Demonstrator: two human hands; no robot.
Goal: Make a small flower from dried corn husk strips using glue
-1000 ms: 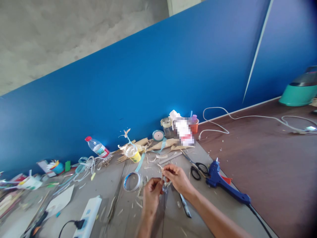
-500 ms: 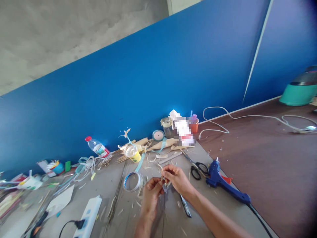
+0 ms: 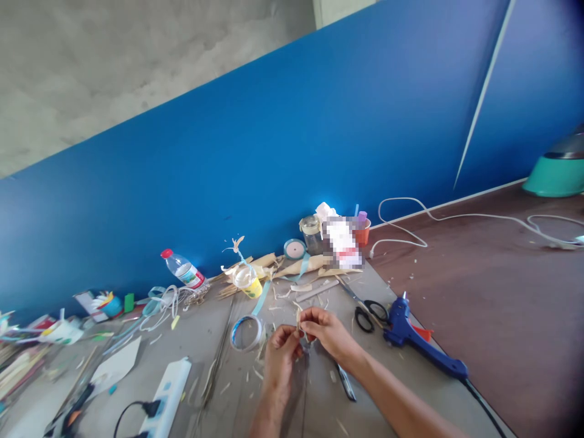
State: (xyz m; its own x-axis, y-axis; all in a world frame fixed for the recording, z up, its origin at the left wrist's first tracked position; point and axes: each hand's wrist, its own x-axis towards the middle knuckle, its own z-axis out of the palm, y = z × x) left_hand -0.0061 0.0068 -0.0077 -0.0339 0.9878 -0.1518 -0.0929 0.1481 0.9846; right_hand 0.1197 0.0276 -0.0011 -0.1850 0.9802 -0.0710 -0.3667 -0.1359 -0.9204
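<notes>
Both of my hands meet over the grey table (image 3: pixel 205 340), pinching one small pale straw-like piece (image 3: pixel 299 321) that stands upright between them. My left hand (image 3: pixel 279 359) grips it from below with curled fingers. My right hand (image 3: pixel 326 333) pinches it from the right, fingers closed. A roll of tape (image 3: pixel 245 333) lies just left of my hands. Black-handled scissors (image 3: pixel 368 314) and a blue glue gun (image 3: pixel 417 344) lie to the right. A dark pen-like tool (image 3: pixel 345 383) rests under my right wrist.
Along the blue wall stand a water bottle (image 3: pixel 182 271), a yellow cup (image 3: pixel 246 281), a ribbon spool (image 3: pixel 294 249), a glass jar (image 3: pixel 312 233) and an orange cup (image 3: pixel 362 230). A white power strip (image 3: pixel 166 392) lies front left. White cables (image 3: pixel 456 216) cross the brown floor.
The view has shifted slightly, so everything sits a little right and lower. My hands stay together on the small piece, with only slight finger movement.
</notes>
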